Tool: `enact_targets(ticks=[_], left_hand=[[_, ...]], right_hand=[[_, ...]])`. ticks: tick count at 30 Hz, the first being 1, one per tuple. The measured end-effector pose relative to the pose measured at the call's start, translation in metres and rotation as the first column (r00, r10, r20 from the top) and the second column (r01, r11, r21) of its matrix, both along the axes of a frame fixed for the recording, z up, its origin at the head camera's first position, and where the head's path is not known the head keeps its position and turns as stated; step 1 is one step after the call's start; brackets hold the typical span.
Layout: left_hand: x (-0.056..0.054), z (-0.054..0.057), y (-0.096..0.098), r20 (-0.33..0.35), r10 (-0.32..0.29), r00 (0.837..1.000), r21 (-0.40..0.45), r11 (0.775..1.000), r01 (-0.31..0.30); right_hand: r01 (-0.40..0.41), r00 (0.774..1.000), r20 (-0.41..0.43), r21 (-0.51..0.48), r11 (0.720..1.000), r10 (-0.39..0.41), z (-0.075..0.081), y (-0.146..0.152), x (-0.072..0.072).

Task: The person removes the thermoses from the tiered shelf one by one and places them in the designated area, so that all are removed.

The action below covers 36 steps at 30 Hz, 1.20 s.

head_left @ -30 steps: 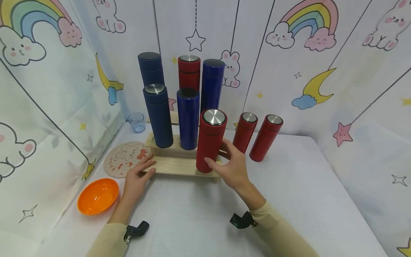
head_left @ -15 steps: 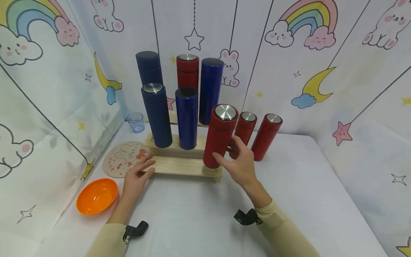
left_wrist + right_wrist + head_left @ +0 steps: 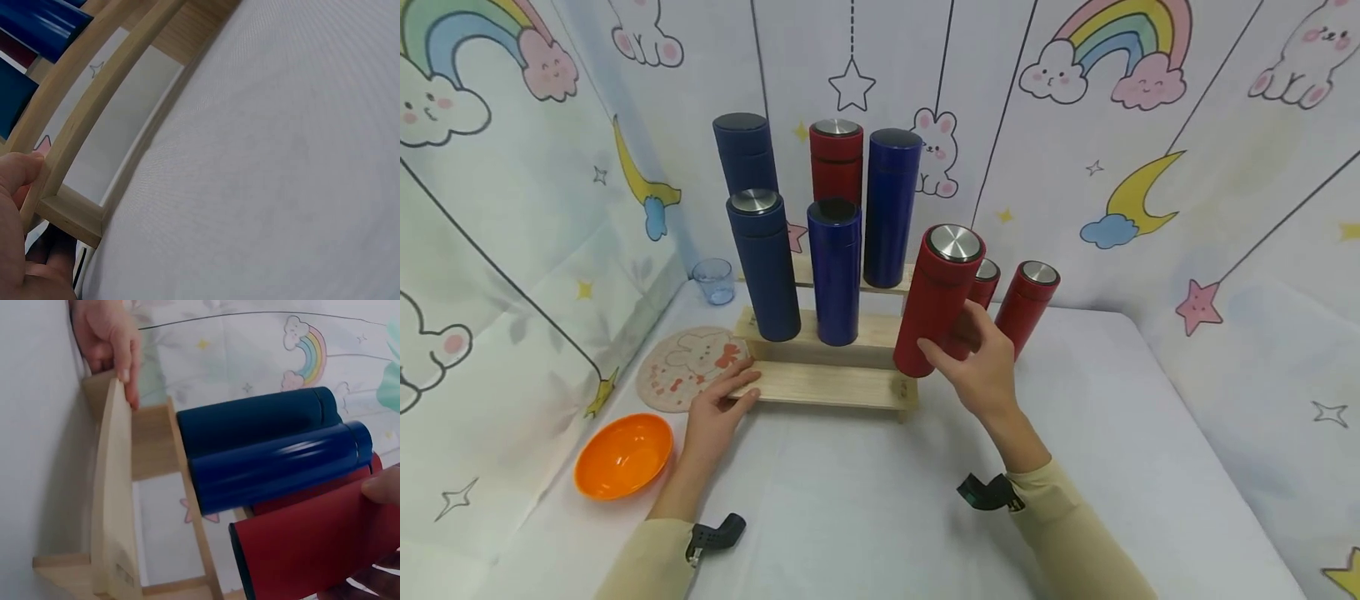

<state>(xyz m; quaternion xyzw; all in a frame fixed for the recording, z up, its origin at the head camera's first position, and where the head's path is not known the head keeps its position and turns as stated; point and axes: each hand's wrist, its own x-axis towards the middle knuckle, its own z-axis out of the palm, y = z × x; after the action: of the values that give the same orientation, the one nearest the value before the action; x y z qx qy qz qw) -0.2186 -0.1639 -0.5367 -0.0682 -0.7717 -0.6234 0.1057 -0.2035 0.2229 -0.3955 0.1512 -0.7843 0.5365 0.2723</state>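
Observation:
My right hand (image 3: 988, 367) grips a red thermos bottle (image 3: 936, 312) with a steel-topped lid. Its base overlaps the right end of the lowest shelf in the head view; the right wrist view shows a gap between base and shelf. My left hand (image 3: 715, 417) holds the left end of the stepped wooden rack (image 3: 827, 385), thumb (image 3: 22, 170) on the front board. On the middle step stand a dark blue thermos (image 3: 766, 275) and a shiny blue thermos (image 3: 837, 279). Behind them are another dark blue thermos (image 3: 745, 158), a red one (image 3: 837, 158) and a blue one (image 3: 892, 208).
Right of the rack stand a red thermos (image 3: 1030, 300) and another red thermos (image 3: 987, 275), mostly hidden by the held one. On the left are an orange bowl (image 3: 625, 457), a round rabbit mat (image 3: 677, 375) and a blue glass cup (image 3: 713, 283). A printed curtain (image 3: 1225, 208) surrounds the table.
My right hand has lifted the red thermos off the lowest shelf's right end and carried it up and right, in front of another red thermos. My left hand stays on the rack.

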Motion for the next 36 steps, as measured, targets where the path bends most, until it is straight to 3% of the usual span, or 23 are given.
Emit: enact_targets(ticks=[12, 36], left_hand=[[0.001, -0.008, 0.001, 0.024, 0.022, 0.999, -0.028, 0.999, -0.021], [-0.001, 0.0, 0.0, 0.013, 0.022, 1.0, -0.046, 0.999, -0.021]], right_hand=[[0.06, 0.998, 0.004, -0.005, 0.998, -0.06, 0.012, 0.025, 0.001], [0.164, 0.985, -0.042, -0.031, 0.986, -0.165, 0.028, 0.058, -0.002]])
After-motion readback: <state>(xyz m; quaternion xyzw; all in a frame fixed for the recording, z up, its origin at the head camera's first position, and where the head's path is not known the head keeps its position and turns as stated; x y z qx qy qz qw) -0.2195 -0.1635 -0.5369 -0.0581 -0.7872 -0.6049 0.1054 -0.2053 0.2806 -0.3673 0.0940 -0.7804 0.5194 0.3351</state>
